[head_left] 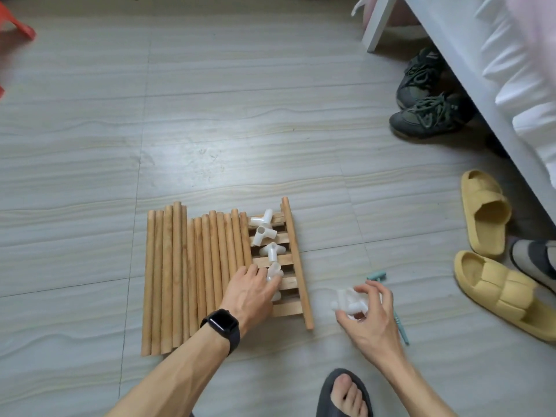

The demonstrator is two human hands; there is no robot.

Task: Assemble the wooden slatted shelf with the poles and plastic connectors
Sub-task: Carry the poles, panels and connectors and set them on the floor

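Wood fills the lower middle of the frame: a row of round light-wood poles lies side by side on the grey striped floor, running away from me. They rest on a wooden slatted shelf panel, whose slats show only to the right of the row, bounded by a round wooden rail on the far right. Three loose white plastic three-way connectors sit in a line on the bare slats.

I see the left hand, with a black smartwatch on its wrist, reaching across the near ends of the poles. Its fingertips are closed on a fourth white connector that stands on the slats just below the other three; it is blurred, so I cannot make out the exact grip. The right hand hovers over the floor just right of the rail, fingers curled around a cluster of white connectors. A thin teal tool lies on the floor partly behind that hand.

At the lower edge, a bare foot in a dark slipper points up into view. A pair of yellow foam slides lies at the right, dark green laced sneakers sit under a white bed frame at the upper right, and a red-orange plastic object shows at the upper left.
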